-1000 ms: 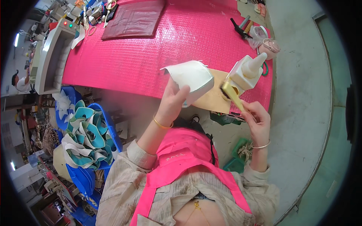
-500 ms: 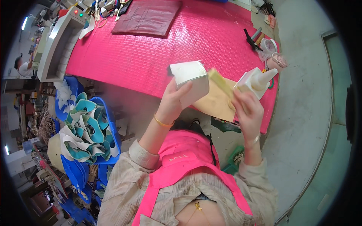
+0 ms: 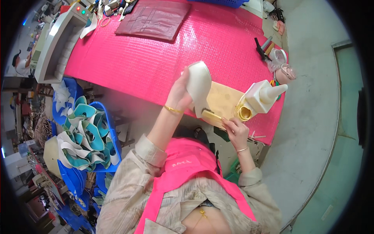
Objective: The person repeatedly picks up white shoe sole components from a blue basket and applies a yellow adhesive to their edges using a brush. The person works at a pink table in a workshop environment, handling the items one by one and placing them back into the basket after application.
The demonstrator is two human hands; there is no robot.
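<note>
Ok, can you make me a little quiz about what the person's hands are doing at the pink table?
1. True or false: the left hand holds a white shoe piece.
2. What does the right hand hold? A) scissors B) a brush C) a hammer
3. Fill in: the white squeeze bottle stands beside a small round ____ tin.

Key: 1 true; 2 B; 3 yellow.

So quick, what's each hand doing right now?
Left hand: closed on a white shoe piece, held up.
Right hand: closed on a yellow-bristled brush touching that piece.
</note>
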